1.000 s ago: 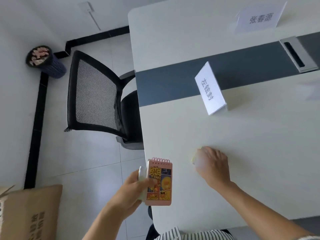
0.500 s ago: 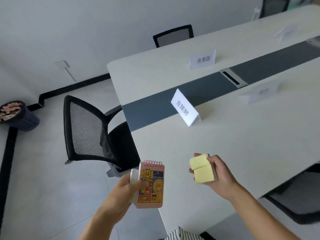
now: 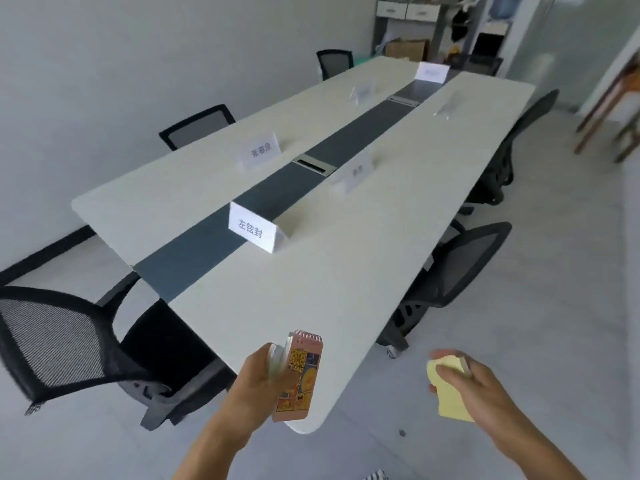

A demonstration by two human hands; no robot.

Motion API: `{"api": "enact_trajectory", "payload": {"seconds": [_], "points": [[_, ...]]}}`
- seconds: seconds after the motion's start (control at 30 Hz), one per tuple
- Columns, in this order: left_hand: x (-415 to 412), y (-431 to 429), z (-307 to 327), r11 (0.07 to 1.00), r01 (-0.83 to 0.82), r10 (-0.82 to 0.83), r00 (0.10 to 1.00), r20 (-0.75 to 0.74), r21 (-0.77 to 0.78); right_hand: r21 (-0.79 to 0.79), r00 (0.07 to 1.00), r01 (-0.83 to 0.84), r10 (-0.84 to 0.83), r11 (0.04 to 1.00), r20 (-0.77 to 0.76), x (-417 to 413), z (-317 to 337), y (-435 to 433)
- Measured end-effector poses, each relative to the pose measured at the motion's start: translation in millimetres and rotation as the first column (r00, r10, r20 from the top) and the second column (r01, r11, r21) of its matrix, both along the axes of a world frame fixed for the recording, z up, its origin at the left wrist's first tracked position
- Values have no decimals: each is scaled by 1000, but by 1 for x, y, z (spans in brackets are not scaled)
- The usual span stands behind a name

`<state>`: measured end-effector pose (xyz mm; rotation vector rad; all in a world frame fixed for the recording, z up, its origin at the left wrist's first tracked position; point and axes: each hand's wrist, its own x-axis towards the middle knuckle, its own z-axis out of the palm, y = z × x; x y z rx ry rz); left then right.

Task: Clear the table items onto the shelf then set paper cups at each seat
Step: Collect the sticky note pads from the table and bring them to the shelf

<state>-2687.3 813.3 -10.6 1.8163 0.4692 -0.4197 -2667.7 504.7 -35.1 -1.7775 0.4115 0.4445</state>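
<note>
Grey walls, pale tiled floor [image 3: 554,306], black mesh chairs [image 3: 62,344] ringing long white table [image 3: 346,271], shelving [image 3: 433,29] at far end.

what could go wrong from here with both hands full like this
The left hand pinches a spiral notepad together with a thin white item behind it; either might slip. The yellow sticky notes in the right hand look loosely fanned and could drop. Name cards remain on the table.

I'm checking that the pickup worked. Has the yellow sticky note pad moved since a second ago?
Yes. The yellow sticky note pad has left the table: the right hand now holds it past the table's near edge, over the floor.
</note>
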Motion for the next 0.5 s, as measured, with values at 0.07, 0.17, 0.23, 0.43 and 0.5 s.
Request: {"api": "enact_trajectory", "payload": {"seconds": [0.07,0.17,0.23,0.43,0.5], "points": [[6,-34,8,996,84,-85,996,15,34,-22,998,66,-66,998,9,-22,0,-39],[12,-84,9,978,188,-189,982,8,86,-54,988,157,-157,986,3,-52,-5,-93],[16,-122,5,965,248,-249,968,5,83,-85,978,207,-207,975,13,-70,-8,-131],[23,-266,-14,893,433,-433,901,-29,122,-111,930,366,-367,924,13,-108,-14,-253],[27,-310,-22,864,487,-486,873,-42,126,-115,912,407,-410,906,2,-113,-19,-290]]}}
